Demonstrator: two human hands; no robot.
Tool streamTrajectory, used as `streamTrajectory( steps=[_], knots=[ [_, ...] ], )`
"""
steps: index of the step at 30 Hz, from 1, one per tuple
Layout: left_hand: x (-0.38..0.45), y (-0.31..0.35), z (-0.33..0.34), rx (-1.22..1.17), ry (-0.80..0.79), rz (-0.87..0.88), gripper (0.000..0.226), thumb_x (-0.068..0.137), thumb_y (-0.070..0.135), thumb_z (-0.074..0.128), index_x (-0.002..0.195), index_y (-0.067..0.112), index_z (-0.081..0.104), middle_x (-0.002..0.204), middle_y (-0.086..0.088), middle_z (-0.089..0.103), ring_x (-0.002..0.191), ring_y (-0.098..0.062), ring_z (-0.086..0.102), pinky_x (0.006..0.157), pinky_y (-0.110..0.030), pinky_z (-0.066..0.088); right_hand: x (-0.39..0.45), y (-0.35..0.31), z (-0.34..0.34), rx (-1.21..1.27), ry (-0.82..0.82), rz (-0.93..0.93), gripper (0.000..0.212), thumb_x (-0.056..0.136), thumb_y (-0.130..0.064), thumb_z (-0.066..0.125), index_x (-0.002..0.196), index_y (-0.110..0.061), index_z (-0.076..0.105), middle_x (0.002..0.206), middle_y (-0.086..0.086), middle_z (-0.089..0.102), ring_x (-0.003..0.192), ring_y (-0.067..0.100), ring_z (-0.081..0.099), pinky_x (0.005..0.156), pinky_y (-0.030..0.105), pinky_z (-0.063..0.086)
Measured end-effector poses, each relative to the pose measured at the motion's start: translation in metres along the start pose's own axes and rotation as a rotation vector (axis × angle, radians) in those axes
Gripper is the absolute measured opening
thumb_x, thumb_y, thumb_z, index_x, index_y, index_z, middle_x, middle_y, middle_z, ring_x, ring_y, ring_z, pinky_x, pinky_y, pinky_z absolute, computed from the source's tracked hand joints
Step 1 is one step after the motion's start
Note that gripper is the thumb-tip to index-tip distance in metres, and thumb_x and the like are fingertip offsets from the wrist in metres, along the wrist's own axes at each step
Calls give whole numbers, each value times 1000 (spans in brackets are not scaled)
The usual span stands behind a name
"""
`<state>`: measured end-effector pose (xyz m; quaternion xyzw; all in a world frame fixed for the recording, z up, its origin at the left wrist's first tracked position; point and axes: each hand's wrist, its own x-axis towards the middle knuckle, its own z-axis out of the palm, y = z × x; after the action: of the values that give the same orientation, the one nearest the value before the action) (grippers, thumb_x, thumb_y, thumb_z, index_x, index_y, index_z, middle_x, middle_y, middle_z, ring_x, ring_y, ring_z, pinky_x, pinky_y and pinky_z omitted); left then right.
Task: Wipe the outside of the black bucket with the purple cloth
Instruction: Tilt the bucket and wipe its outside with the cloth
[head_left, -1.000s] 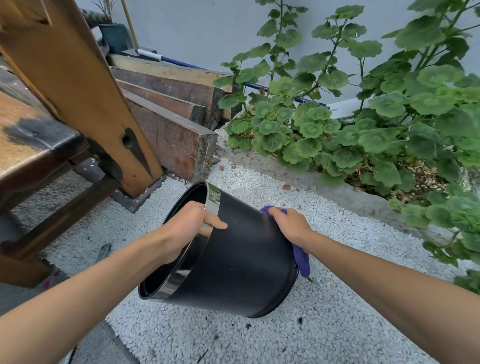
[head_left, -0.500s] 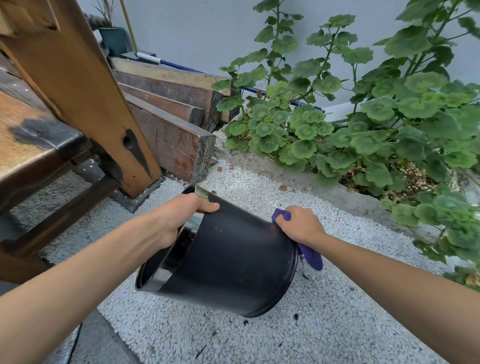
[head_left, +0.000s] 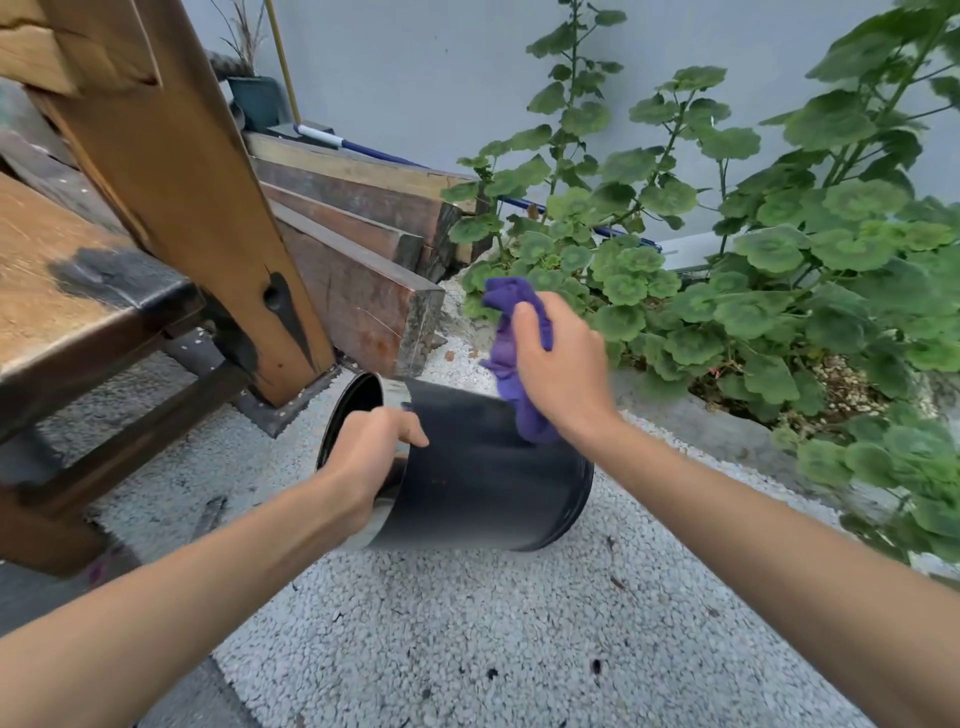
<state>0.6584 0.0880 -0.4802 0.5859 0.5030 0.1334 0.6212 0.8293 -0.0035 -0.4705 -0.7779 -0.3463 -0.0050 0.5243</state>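
The black bucket (head_left: 483, 483) is tipped on its side over the white gravel, its open mouth facing left and its base to the right. My left hand (head_left: 369, 457) grips the rim at the mouth, fingers curled over the edge. My right hand (head_left: 561, 369) is raised above the bucket's upper side and grips the bunched purple cloth (head_left: 511, 332). The cloth's lower end hangs down to about the bucket's top edge; whether it touches I cannot tell.
A wooden bench (head_left: 78, 291) with a slanted leg (head_left: 197, 208) stands at the left. Stacked timber beams (head_left: 363, 270) lie behind the bucket. A concrete curb (head_left: 727, 436) and leafy green plants (head_left: 779, 270) border the right. White gravel (head_left: 467, 634) covers the ground in front.
My right hand has lifted off the bucket's side and risen with the cloth. The bucket has tipped flatter and my left hand has shifted along the rim.
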Motion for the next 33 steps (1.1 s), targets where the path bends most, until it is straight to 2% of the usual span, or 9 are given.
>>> streamTrajectory(
  steps=[3, 5, 7, 10, 15, 18, 25, 30, 33],
  knots=[
    [5, -10, 7, -51, -52, 51, 10, 74, 9, 54, 65, 13, 56, 71, -1, 60, 61, -15, 54, 56, -28, 46, -25, -21, 31, 101, -246, -92, 24, 104, -37, 42, 106, -46, 64, 95, -23, 75, 77, 11, 72, 71, 40, 57],
    [4, -13, 13, -62, -51, 123, 32, 85, 9, 45, 57, 13, 60, 55, -1, 60, 52, -14, 54, 49, -25, 44, -42, -24, 50, 30, -413, -145, 32, 105, -37, 41, 120, -34, 69, 117, -9, 76, 101, 22, 71, 88, 42, 55],
    [5, -17, 16, -104, -48, 174, 48, 93, 4, 37, 54, 15, 64, 45, 3, 62, 46, -11, 59, 44, -20, 45, -53, -21, 62, -19, -510, -83, 41, 106, -42, 35, 112, -28, 73, 113, 2, 77, 108, 30, 67, 93, 43, 51],
    [3, -19, 11, -104, -64, 174, 43, 90, 4, 38, 57, 12, 64, 45, 3, 63, 42, -8, 58, 38, -13, 42, -59, -15, 69, -77, -537, -10, 44, 107, -49, 29, 88, -28, 63, 92, 9, 75, 98, 37, 65, 99, 52, 43],
    [6, -16, 1, -197, -45, 38, 34, 79, 16, 49, 50, 15, 67, 54, -7, 62, 48, -20, 56, 53, -29, 43, -59, -7, 76, -146, -575, 22, 54, 103, -60, 21, 125, -41, 67, 120, 0, 76, 120, 30, 61, 118, 62, 21],
    [8, -12, -3, -270, -69, -19, 36, 85, 27, 49, 68, 8, 75, 72, -17, 70, 63, -32, 62, 66, -35, 49, -52, 2, 75, -157, -643, 59, 58, 99, -67, 18, 133, -49, 62, 136, -4, 69, 131, 28, 56, 121, 60, 13],
    [12, -11, -11, -357, -72, -141, 56, 84, 51, 57, 48, 11, 76, 59, -11, 73, 43, -28, 67, 53, -29, 50, -33, 42, 61, -251, -761, 207, 58, 91, -76, 28, 135, -54, 58, 139, -6, 66, 132, 30, 53, 118, 59, 21],
    [6, -5, -4, -278, -90, -114, 37, 85, 40, 60, 54, 20, 68, 49, -3, 69, 35, -20, 64, 54, -30, 43, -24, 73, 50, -227, -724, 383, 55, 91, -67, 40, 103, -27, 76, 109, 2, 75, 107, 30, 65, 102, 44, 49],
    [4, -4, 3, -225, -124, -119, 30, 83, 38, 63, 56, 25, 63, 58, -3, 69, 43, -23, 64, 56, -30, 45, -23, 94, 42, -210, -650, 431, 43, 94, -52, 48, 72, -19, 62, 87, 4, 72, 92, 28, 66, 92, 41, 52]
  ],
)
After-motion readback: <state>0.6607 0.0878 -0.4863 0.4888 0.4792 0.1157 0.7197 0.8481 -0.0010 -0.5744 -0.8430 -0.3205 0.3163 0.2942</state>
